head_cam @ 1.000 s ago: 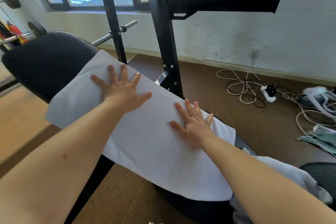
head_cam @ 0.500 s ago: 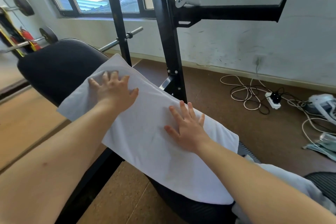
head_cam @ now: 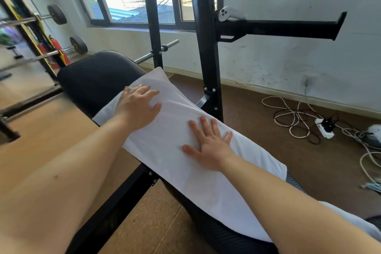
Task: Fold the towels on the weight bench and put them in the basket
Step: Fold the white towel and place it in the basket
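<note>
So the white towel [head_cam: 181,156] is lying stretched out lengthwise along the padded black weight bench [head_cam: 97,76], running from the far left end down toward the near right. Both long edges are hanging a bit over the sides of the pad.

Both arms are reaching forward, bare, palms facing down. The left hand [head_cam: 137,107] is resting on the far end of the towel, near its top corner. Its fingers are lying close together and nearly straight, angled off to the right, with the thumb sticking out toward the middle of the cloth. It isn't gripping anything, just lying flat on the fabric. The right hand [head_cam: 208,146] is pressing down around the middle of the towel, fingers fanned wide and straight, thumb pointing out to the left, whole palm sitting on the cloth. No pinching going on there either.

The two hands are sitting well apart, with a smooth stretch of towel between them showing a few faint creases.

Down in the near right corner a pale grey cloth [head_cam: 350,220] is poking out from under the right forearm, touching the near end of the towel.

Behind the bench a black rack upright [head_cam: 208,68] is standing, with a white controller [head_cam: 228,13] sitting on its side arm. White cables [head_cam: 288,117] and a power strip [head_cam: 324,130] are lying on the brown floor by the wall.
</note>
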### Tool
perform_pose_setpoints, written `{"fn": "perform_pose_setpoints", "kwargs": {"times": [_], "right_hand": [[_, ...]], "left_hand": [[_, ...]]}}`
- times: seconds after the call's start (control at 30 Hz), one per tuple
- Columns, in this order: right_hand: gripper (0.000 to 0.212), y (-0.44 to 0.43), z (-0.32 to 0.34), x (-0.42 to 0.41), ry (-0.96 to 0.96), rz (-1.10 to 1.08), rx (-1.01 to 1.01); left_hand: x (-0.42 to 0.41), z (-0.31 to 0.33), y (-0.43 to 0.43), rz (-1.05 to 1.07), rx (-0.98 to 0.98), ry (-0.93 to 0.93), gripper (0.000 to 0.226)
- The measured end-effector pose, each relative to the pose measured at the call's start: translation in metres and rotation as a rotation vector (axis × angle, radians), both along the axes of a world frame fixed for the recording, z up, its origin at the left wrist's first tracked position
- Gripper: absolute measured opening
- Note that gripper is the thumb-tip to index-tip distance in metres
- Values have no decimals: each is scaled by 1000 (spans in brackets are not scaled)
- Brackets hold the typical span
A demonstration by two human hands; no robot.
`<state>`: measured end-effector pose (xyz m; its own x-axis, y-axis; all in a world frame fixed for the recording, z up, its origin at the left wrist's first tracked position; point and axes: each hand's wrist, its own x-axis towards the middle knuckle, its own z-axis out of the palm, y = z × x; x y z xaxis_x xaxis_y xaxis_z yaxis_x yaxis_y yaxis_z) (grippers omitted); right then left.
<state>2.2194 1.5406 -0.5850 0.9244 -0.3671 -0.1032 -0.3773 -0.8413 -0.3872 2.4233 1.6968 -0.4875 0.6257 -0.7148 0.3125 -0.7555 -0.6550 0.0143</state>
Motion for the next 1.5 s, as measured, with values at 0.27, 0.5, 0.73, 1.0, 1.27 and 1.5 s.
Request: {"fn": "perform_pose_setpoints", "kwargs": {"times": [0.27,0.5,0.73,1.0,1.27,1.5], "right_hand": [[96,46,2,15,-80,68,-73],[93,58,9,16,-58,47,-20],[76,42,47,64,-200,75,-68],[70,42,80,143,-89,182,-65],[69,17,75,151,-94,85,-6],[64,26,72,146,-163,106,-88]], "left_hand": [[-7,-2,16,305,228,-41,77],[7,6,30,233,205,-46,78],[0,10,48,289,-21,-23,58],[7,7,69,339,57,33,62],[8,11,73,396,-193,141,43],[7,8,78,411,-230,-111,28]]}}
